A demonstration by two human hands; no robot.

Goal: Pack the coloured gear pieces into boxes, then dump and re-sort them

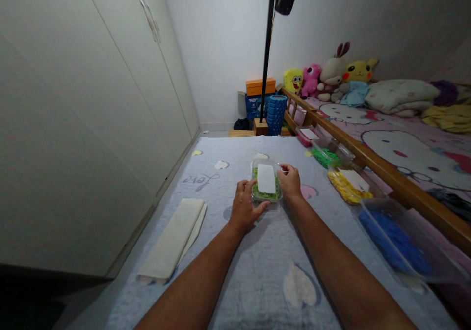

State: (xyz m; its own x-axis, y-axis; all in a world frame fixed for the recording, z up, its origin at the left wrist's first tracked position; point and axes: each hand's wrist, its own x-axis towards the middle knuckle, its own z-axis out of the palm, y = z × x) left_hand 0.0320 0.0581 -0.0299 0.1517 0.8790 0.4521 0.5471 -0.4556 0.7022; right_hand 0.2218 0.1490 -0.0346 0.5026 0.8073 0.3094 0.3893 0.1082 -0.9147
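A clear plastic container (268, 201) rests on the cloth-covered surface in front of me. Light green pieces show inside it, too small to name, and a white label (265, 178) covers the middle of its lid. My left hand (245, 206) grips the container's left side, with the thumb along the near edge and the fingers at the left rim. On the opposite side, my right hand (290, 181) has its fingers bent onto the right rim. Part of those fingertips is hidden, so I cannot tell whether they press on the lid or the wall.
Folded cream paper (176, 239) lies at left. Along the right stand containers with blue (393, 239), yellow (346, 185) and green (326, 155) contents, plus a pink one (305, 136). A wooden bed rail (353, 146) runs behind them; a white wardrobe (110, 123) borders the left.
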